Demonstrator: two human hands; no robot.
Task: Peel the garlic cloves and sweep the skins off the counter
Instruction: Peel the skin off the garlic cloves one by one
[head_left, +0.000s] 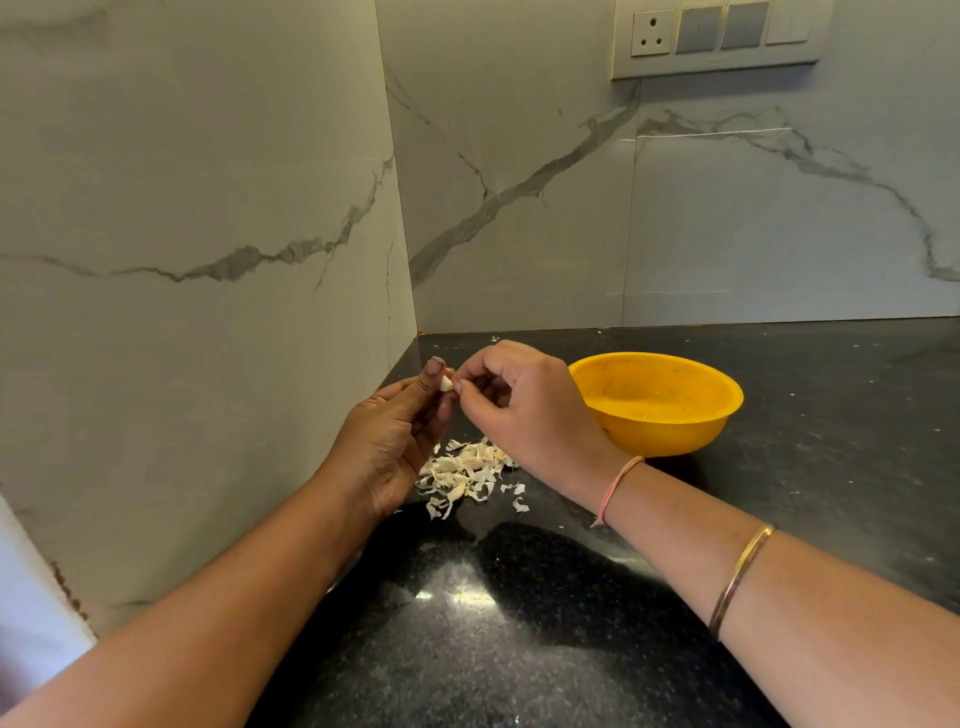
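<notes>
A small pale garlic clove is held up above the dark counter, near the corner of the walls. My left hand pinches it between thumb and fingertips. My right hand meets it from the right, thumb and forefinger pinching at the clove's skin. Below the two hands lies a heap of whitish garlic skins on the black granite counter, with a few loose flakes beside it.
A yellow plastic bowl stands just right of my right hand, its contents not clear. Marble walls close off the left side and the back. A socket and switch panel is on the back wall.
</notes>
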